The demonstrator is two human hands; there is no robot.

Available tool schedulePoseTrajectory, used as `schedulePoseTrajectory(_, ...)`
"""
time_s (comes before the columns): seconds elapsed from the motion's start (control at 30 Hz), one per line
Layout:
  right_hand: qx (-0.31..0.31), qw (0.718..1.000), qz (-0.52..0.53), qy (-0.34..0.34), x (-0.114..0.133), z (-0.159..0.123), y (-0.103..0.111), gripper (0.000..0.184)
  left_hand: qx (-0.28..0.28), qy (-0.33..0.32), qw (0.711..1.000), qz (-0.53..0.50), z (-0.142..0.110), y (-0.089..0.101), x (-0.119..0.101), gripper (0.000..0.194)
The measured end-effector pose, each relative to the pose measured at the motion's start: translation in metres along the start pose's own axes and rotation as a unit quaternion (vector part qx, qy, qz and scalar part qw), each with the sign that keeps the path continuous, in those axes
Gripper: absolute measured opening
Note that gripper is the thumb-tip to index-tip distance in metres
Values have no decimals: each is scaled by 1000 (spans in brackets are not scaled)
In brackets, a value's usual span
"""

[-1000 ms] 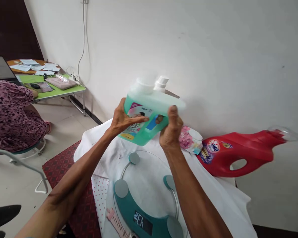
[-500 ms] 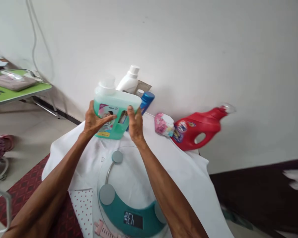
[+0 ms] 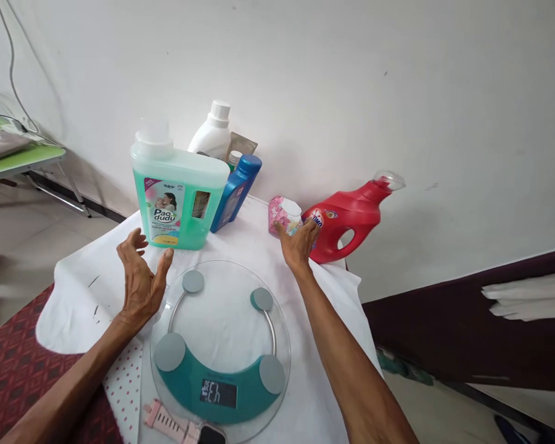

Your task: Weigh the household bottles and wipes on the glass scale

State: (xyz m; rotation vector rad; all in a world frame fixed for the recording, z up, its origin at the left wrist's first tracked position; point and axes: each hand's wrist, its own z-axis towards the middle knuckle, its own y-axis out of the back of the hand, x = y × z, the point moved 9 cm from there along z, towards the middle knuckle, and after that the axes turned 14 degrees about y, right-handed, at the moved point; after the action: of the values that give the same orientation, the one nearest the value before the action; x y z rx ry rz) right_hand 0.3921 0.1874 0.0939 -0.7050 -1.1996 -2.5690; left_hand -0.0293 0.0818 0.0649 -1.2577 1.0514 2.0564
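Observation:
In the head view, a tall jug of green liquid point(image 3: 192, 213) with a white cap stands upright at the back left of the white cloth. My left hand point(image 3: 141, 277) is open just in front of it, palm turned inward, holding nothing. My right hand point(image 3: 300, 245) is closed round the lower right of a pink floral container point(image 3: 284, 213), thumb across its front and fingers at its right side. Those fingers also overlap a red detergent bottle point(image 3: 358, 216), which leans to the right. A round glass scale point(image 3: 222, 327) with a lit display lies between my arms.
Behind the jug are a white bottle point(image 3: 213, 132) and a tilted blue bottle point(image 3: 235, 191). A pink-strapped watch point(image 3: 166, 419) touches the scale's near edge. The wall point(image 3: 305, 80) rises behind the table. A green table point(image 3: 23, 154) stands far left.
Both hands have let go of the green jug, which now stands on the cloth. My right hand has moved right to the pink container; my left has drawn back and opened. The view has shifted.

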Motion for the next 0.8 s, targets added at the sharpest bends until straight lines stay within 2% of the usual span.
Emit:
schedulePoseTrajectory(0.17, 20, 997, -42, -60, -18, 22, -29, 89, 47, 30, 998, -13, -1, -20, 4, 67)
schedulePoseTrajectory(0.33, 27, 990, -78, -114, -22, 31, -48, 93, 102, 42, 994, -3, 2, -27, 5, 43)
schedulePoseTrajectory(0.57, 42, 985, -41, -164, -31, 30, -54, 90, 152, 38, 988, -8, 4, -38, 9, 33)
schedulePoseTrajectory(0.7, 17, 979, 28, -200, -46, 19, -46, 75, 170, 35, 985, -14, 3, -45, 13, 32)
schedulePoseTrajectory(0.8, -5, 970, 127, -206, -52, 10, -37, 55, 175, 31, 984, -25, 3, -46, 16, 33)
